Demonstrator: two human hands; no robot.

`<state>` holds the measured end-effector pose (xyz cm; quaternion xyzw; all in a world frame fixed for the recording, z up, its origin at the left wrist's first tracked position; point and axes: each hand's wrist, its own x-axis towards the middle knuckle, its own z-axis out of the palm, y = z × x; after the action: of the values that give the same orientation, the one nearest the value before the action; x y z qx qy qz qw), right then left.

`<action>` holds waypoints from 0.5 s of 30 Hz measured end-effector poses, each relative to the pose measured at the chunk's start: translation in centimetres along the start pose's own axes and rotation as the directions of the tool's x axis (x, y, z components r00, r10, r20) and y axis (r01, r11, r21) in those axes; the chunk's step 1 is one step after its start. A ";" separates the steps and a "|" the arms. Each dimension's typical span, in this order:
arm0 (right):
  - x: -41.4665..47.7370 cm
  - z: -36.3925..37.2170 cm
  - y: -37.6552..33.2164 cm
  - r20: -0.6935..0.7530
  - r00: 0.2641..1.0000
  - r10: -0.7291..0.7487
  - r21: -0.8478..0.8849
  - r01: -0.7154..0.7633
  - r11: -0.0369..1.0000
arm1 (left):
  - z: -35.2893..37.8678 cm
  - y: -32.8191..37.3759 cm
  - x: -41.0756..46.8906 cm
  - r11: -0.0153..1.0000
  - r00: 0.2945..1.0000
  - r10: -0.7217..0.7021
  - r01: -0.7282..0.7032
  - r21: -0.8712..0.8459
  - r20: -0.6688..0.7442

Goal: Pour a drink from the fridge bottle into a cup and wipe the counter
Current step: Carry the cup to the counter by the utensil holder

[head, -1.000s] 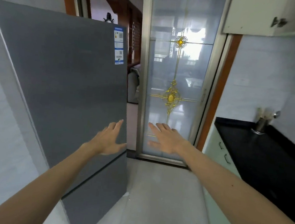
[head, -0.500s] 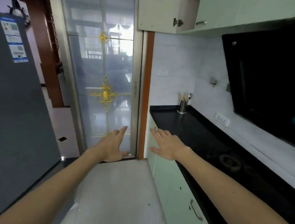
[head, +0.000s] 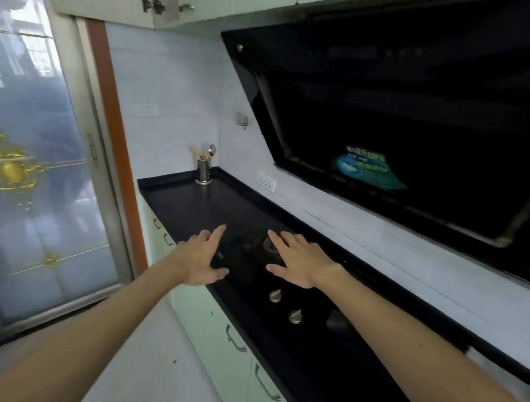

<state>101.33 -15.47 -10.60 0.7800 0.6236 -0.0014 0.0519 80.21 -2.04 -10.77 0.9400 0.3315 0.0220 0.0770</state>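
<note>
My left hand [head: 200, 257] and my right hand [head: 300, 260] are both stretched out flat, fingers spread, holding nothing. They hover over the black counter [head: 193, 204], just above the built-in gas hob [head: 253, 257]. The left hand is at the counter's front edge, the right one over a burner. No bottle, cup, cloth or fridge is in view.
A metal utensil holder [head: 204, 170] stands at the counter's far end. Two hob knobs [head: 285, 305] sit near the front edge. A black range hood [head: 421, 133] hangs above on the right. Pale green cabinets [head: 231, 334] are below, a frosted glass door [head: 31, 166] at left.
The view has swung right, away from the grey fridge and the glass door, onto the counter and hob. Both hands stay open and outstretched and now hover over the hob.
</note>
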 end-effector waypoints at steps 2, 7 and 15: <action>-2.0 0.5 3.1 0.013 0.998 0.069 0.011 -0.069 0.998 | 0.8 3.1 2.1 0.997 0.997 0.072 -0.073 0.007 0.019; -7.0 1.9 9.6 0.048 0.970 0.239 -0.001 -0.239 0.971 | 2.4 10.5 5.9 0.969 0.966 0.247 -0.248 0.004 0.074; -13.9 3.9 14.8 0.115 0.875 0.470 0.017 -0.474 0.880 | 4.3 18.3 9.6 0.886 0.877 0.461 -0.464 -0.015 0.136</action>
<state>112.84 -32.50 -12.40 0.9082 0.4107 -0.0446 0.0669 99.41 -10.64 -12.24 0.9919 0.0916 -0.0270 0.0834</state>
